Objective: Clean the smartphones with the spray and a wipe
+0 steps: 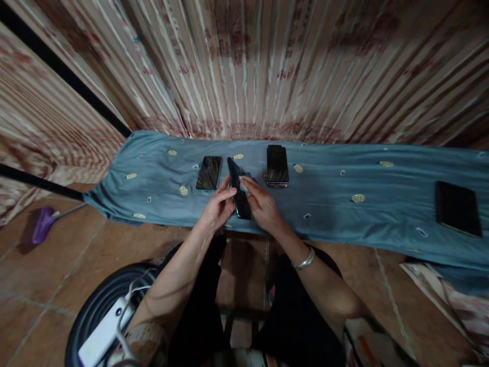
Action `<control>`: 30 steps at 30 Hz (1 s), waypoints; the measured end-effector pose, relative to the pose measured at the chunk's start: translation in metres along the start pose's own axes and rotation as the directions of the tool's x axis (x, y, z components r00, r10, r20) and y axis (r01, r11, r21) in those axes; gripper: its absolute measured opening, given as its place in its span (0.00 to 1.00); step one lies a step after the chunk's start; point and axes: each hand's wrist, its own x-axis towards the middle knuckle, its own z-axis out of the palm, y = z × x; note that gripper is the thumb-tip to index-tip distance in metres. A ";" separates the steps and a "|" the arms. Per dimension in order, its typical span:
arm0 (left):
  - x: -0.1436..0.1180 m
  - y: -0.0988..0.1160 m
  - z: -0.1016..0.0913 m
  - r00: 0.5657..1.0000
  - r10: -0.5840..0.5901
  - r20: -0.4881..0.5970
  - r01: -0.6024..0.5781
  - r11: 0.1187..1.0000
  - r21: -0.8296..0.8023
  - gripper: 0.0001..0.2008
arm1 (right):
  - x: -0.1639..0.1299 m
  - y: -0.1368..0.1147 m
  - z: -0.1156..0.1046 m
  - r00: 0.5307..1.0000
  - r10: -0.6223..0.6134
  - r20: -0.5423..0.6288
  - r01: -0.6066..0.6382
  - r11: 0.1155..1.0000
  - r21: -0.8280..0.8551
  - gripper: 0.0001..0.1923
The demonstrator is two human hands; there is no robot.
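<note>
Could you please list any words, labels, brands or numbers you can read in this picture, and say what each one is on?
None can be read.
Curtain: red marks in the pattern, too blurred to read.
Phone held in both hands, and the phones lying on the blue cloth: dark, no visible text.
White power strip: no legible label.

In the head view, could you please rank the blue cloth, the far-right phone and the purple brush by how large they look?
1. blue cloth, by far.
2. far-right phone.
3. purple brush, though its handle is partly hidden, so this is unsure.
</note>
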 end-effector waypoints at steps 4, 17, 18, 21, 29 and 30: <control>-0.001 0.001 -0.002 1.000 -0.004 0.001 0.004 1.000 0.005 0.36 | -0.006 -0.010 -0.001 1.000 -0.024 0.008 0.024 1.000 0.013 0.25; -0.001 -0.010 -0.003 0.998 -0.044 0.037 0.042 0.998 0.047 0.37 | -0.006 -0.021 -0.001 0.998 -0.061 -0.005 0.061 0.998 -0.002 0.27; -0.002 -0.012 -0.002 0.998 -0.053 0.038 0.051 0.997 0.049 0.38 | -0.004 -0.020 -0.001 0.998 -0.062 -0.005 0.062 0.998 -0.006 0.27; -0.005 -0.017 0.000 0.997 -0.070 0.040 0.068 0.997 0.047 0.42 | 0.002 -0.014 -0.003 0.998 -0.066 -0.009 0.066 0.998 -0.006 0.27; -0.012 -0.018 0.009 0.992 -0.103 0.074 0.100 0.994 0.041 0.44 | 0.012 0.015 -0.005 0.998 -0.016 -0.058 0.016 1.000 -0.001 0.27; -0.012 -0.017 0.009 0.993 -0.101 0.068 0.099 0.994 0.035 0.44 | 0.012 0.018 -0.005 0.998 -0.012 -0.056 0.012 1.000 0.003 0.27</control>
